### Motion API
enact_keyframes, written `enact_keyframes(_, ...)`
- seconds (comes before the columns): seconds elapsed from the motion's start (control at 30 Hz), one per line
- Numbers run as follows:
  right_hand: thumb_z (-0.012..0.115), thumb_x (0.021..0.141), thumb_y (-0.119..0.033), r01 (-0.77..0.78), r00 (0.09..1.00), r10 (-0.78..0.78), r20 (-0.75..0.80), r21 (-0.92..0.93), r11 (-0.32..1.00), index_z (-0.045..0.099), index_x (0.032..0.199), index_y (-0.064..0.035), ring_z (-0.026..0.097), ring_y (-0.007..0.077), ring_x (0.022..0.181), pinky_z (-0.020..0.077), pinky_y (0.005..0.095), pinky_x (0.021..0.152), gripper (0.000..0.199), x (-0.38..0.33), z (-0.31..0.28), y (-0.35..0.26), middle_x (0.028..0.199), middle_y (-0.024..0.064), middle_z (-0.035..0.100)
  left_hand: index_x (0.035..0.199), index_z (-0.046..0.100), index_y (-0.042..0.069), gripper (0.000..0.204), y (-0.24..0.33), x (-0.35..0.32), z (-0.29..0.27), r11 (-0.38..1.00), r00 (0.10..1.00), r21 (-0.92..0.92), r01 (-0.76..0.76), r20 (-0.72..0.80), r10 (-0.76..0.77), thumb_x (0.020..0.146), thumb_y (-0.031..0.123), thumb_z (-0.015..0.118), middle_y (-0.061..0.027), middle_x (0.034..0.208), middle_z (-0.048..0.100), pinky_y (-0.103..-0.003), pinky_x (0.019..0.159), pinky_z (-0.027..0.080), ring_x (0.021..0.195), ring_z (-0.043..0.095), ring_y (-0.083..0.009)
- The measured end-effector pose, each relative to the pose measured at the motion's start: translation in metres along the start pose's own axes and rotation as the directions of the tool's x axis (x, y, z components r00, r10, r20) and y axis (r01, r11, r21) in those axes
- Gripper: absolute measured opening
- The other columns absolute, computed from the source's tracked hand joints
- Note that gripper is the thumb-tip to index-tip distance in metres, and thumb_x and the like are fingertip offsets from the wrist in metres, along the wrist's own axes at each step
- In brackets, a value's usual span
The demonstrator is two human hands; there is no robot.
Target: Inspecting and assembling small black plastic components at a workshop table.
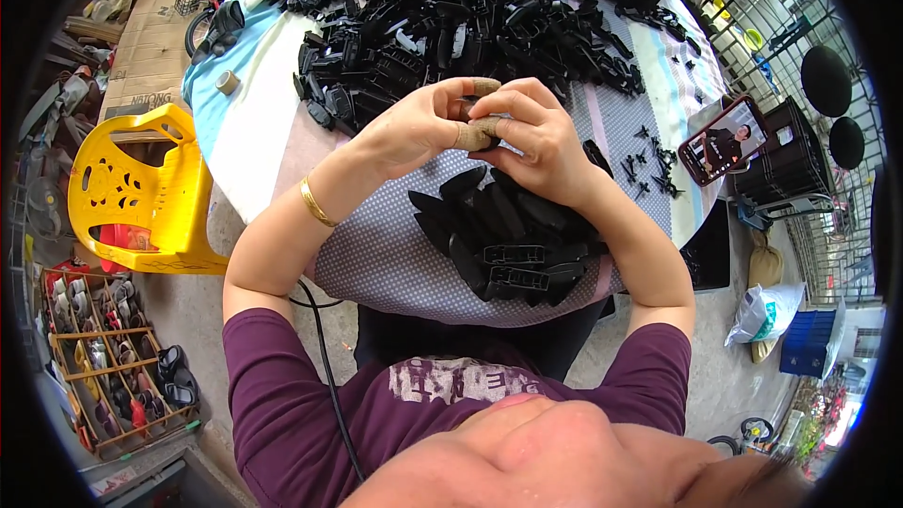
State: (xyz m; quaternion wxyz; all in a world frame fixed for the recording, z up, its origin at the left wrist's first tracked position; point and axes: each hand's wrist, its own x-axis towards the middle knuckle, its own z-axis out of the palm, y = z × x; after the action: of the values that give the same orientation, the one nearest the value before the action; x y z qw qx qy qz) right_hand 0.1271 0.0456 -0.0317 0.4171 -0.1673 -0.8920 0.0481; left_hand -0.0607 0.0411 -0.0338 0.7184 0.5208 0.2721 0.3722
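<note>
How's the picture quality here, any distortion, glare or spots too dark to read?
Head view: the metal grille bends toward the rim; corners are black; daylight bleaches parts of the far right; the heap of black parts merges into darkness up top; left hand and right hand look fairly sharp.

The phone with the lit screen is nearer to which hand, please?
Right: the right hand is left of the phone, apart from it; the left hand is farther left, beyond the right hand.

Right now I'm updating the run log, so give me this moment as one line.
left hand: pinching black part; right hand: same part; nearer body: parts heap; beyond: larger parts pile; right side: phone
</note>
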Motion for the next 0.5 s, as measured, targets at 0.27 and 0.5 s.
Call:
enact_keyframes(0.27, 0.079, 0.056, -0.009, -0.075, 0.997, 0.077, -0.020, 0.095, 0.993, 0.066, 0.089, -0.0044, 0.055, 0.0240, 0.093, 0.0480, 0.0344, 0.079, 0.035, 0.003, -0.001, 0.000, 0.097, 0.0036, 0.062, 0.128, 0.042, -0.002, 0.060, -0.002, -0.001, 0.007, 0.973, 0.998, -0.223, -0.055, 0.021, 0.062, 0.075, 0.003, 0.069, -0.0092, 0.106, 0.056, -0.026, 0.084, 0.050, 0.096, 0.058, -0.0141)
enact_keyframes(0.5, 0.080, 0.058, -0.011, -0.010, 1.000, 0.009, 0.011, 0.169, 0.986, 0.066, 0.090, -0.0057, 0.055, 0.0236, 0.098, 0.0462, 0.0357, 0.083, 0.035, 0.000, 0.001, 0.002, 0.100, 0.0030, 0.063, 0.131, 0.038, -0.002, 0.067, 0.000, -0.003, 0.007, 0.995, 0.995, -0.096, -0.041, 0.082, 0.049, 0.072, 0.000, 0.070, -0.0073, 0.107, 0.055, -0.024, 0.079, 0.049, 0.095, 0.056, -0.0133)
